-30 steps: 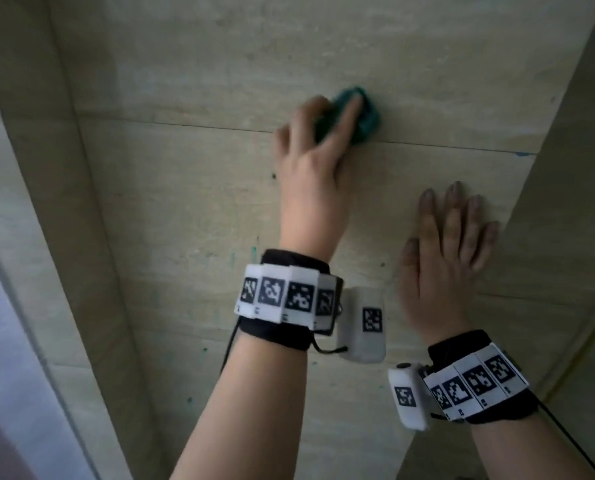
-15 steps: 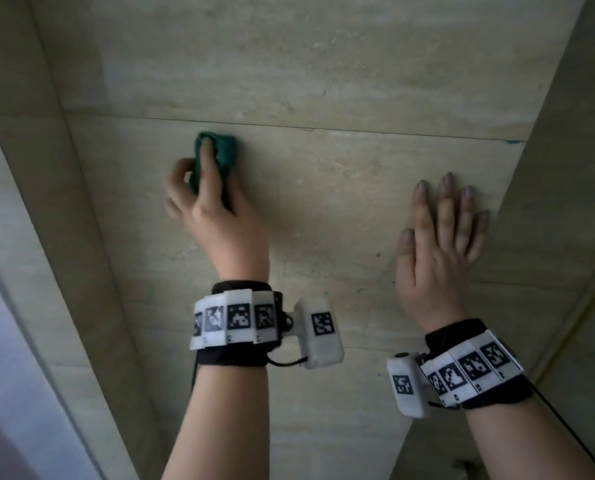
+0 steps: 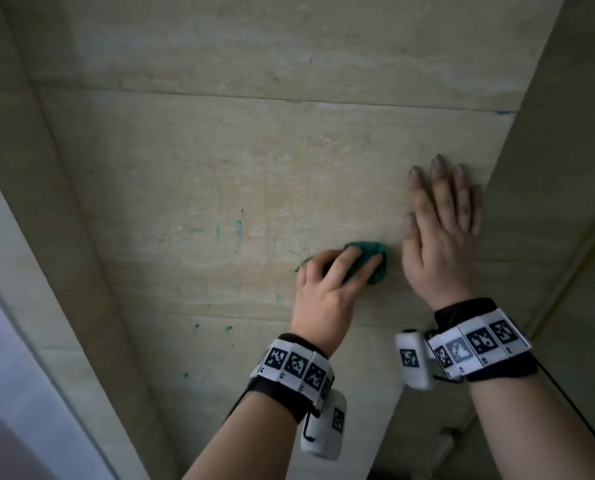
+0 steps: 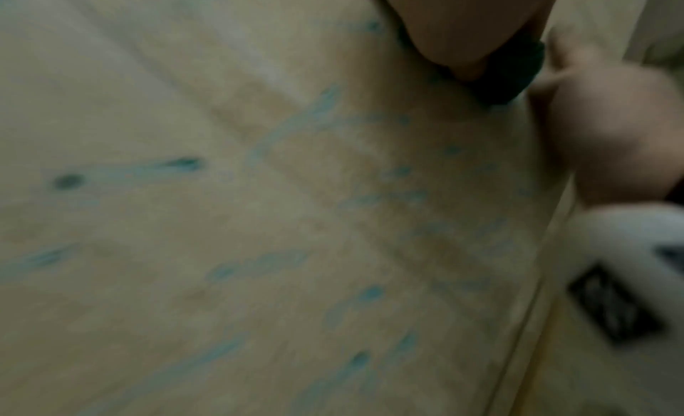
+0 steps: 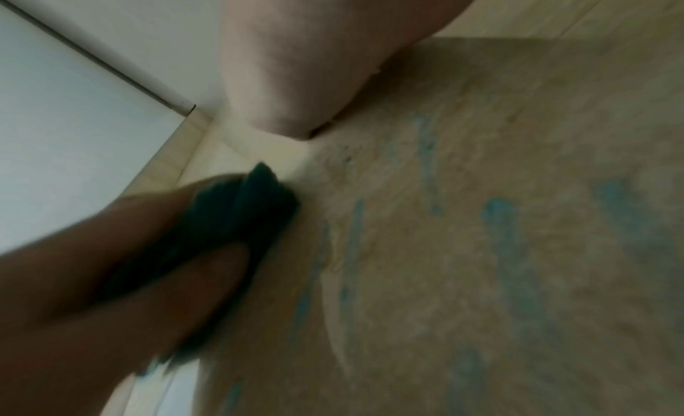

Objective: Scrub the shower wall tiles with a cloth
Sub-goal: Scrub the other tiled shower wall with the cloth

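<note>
My left hand (image 3: 327, 289) reaches forward with fingers curled, gripping a bunched cloth (image 3: 365, 261) and pressing it down. My right hand (image 3: 441, 233) lies flat just beside it, fingers straight and together, pointing up. Both forearms are bare, each wrist wearing a band.

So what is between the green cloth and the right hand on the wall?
Nothing: in the head view only a narrow strip of bare beige wall tile separates the green cloth, held by the left hand, from the flat right hand.
</note>
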